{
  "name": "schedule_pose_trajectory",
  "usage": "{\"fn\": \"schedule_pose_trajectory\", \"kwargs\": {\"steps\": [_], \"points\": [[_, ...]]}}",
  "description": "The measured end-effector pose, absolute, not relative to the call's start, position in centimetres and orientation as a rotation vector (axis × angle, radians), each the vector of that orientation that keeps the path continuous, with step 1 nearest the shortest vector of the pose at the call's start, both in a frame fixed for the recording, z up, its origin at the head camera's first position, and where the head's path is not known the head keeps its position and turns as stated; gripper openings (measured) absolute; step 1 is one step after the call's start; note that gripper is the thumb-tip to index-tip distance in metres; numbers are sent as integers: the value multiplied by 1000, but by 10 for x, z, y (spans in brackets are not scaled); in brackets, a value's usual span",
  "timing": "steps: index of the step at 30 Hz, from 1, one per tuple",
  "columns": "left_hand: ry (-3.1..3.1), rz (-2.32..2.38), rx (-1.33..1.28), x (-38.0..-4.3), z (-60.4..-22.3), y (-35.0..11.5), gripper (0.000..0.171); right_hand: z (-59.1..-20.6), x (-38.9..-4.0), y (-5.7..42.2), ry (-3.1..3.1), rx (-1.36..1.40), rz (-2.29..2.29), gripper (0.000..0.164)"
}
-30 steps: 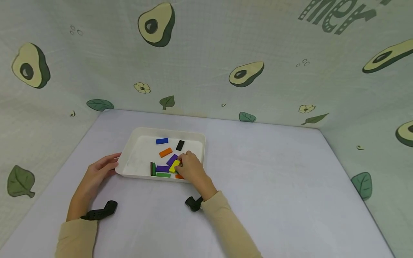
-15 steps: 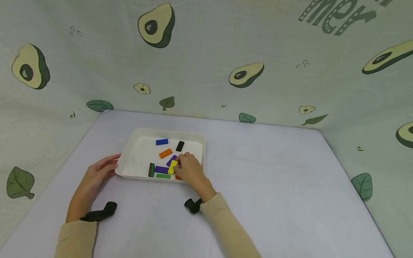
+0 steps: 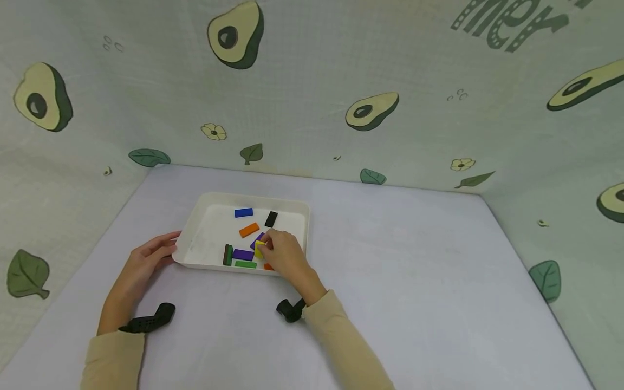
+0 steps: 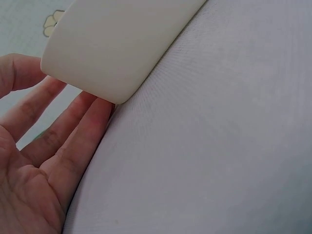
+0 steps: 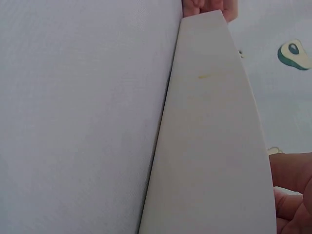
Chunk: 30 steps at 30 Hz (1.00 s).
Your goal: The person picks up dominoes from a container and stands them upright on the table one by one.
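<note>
Avocado-print cloth (image 3: 302,65) behind — left hand (image 3: 146,262) spread against white tray (image 3: 205,230), right hand (image 3: 287,254) pinching yellow block (image 3: 258,250).

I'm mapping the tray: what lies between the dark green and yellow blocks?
A purple block lies between them, as the head view shows.

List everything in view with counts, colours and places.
Table: one, white, foreground
Cloth: one, pale green, behind table
Tray: one, white, on table
Blocks: two, blue, black, tray's far side
Blocks: two, orange, mid-tray and near side
Block: one, yellow, in right grip
Blocks: two, purple, near yellow
Blocks: three, light green, dark green, brown, near side
Cameras: two, black, at wrists
Sleeves: two, beige, on forearms
Left grip: one, bare, touching tray
Right grip: one, bare, inside tray
</note>
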<state>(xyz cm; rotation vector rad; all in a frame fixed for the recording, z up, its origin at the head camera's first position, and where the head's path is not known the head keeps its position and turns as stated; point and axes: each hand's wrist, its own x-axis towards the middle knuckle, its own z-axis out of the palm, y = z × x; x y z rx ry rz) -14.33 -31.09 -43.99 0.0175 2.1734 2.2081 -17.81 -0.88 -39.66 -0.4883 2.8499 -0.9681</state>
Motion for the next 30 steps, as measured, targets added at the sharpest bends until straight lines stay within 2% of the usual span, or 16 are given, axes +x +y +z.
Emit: {"fn": "schedule_pose_trajectory", "kwargs": {"steps": [15,30], "points": [[2189,2182,-4,-143,-441,-313,42,-379,-174,4,2858,-500,-1064,14],[2174,2212,4,-145,-442,-311,41,-355,-178,35,2825,-397,-1218,13]]}}
